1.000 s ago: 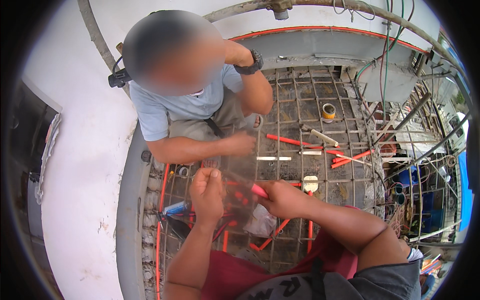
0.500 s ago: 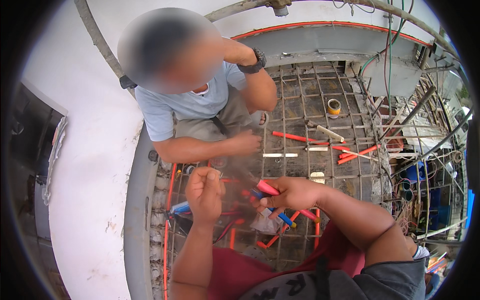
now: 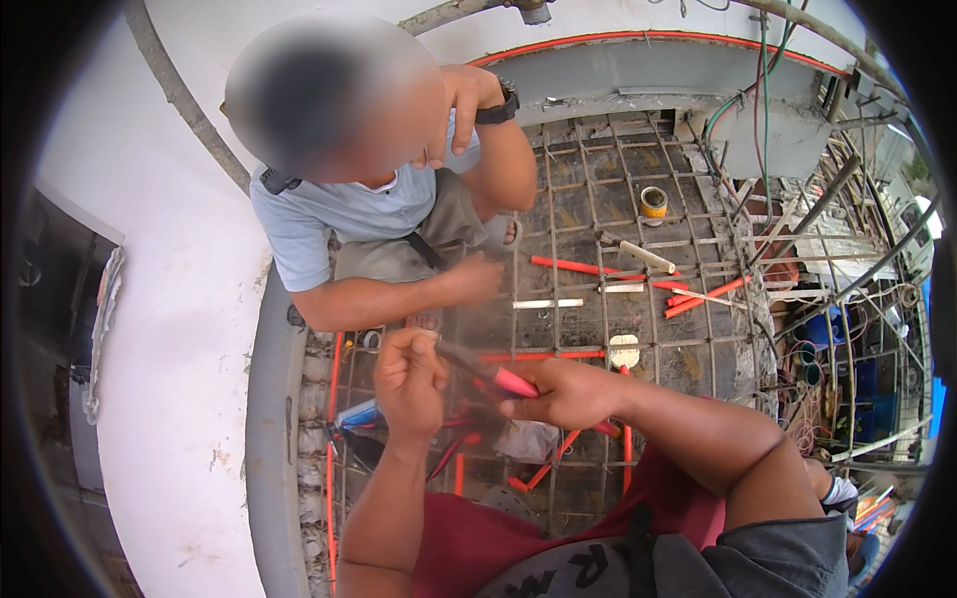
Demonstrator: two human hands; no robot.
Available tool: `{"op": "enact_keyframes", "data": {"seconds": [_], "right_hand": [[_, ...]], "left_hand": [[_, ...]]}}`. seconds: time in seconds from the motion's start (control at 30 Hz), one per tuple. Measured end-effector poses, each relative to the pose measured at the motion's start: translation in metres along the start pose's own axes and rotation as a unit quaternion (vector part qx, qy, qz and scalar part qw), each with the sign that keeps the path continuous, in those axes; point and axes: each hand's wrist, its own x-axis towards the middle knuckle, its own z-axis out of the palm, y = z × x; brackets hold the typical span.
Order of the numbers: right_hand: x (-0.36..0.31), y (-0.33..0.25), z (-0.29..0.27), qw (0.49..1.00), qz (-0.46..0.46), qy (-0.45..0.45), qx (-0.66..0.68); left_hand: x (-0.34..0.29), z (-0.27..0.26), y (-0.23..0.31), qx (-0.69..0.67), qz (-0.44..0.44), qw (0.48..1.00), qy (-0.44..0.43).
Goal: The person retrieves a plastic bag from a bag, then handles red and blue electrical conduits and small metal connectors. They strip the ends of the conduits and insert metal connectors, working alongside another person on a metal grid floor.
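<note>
My right hand (image 3: 573, 392) is closed around a hand tool with a pink-red grip (image 3: 515, 383). Its dark metal front part (image 3: 464, 360) reaches left to the fingertips of my left hand; the exact kind is unclear. My left hand (image 3: 411, 374) is raised with its fingers pinched together. Something small and pale shows at the pinch, too small to name. Across from me crouches a person in a light blue shirt (image 3: 369, 219), with one hand (image 3: 473, 279) low and smeared, the other raised to the head.
Below lies a grid of steel bars (image 3: 588, 184). On it are orange-red pipes (image 3: 568, 265), white pipe pieces (image 3: 648, 256), an open can (image 3: 653, 204) and a clear plastic bag (image 3: 526, 439). A white wall (image 3: 179, 349) stands left; poles and hanging cables (image 3: 763, 120) are at right.
The tool in my right hand has turned and come closer to my left hand, its dark front now meeting the pinched fingertips. The blue part seen beside the grip is now hidden.
</note>
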Motion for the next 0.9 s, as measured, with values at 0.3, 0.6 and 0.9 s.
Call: {"op": "enact_keyframes", "data": {"seconds": [0.3,0.6,0.9], "right_hand": [[-0.007,-0.008,-0.003,0.999,0.047,0.016,0.001],[-0.006,0.005,-0.002,0.971,0.027,0.106,-0.211],[0.006,0.036,0.001,0.95,0.03,0.112,-0.291]], "left_hand": [[0.0,0.003,0.008,-0.1,-0.093,0.991,-0.009],[0.0,-0.022,-0.009,0.028,-0.051,0.996,-0.063],[-0.007,-0.053,-0.049,0.191,-0.001,0.971,-0.146]]}}
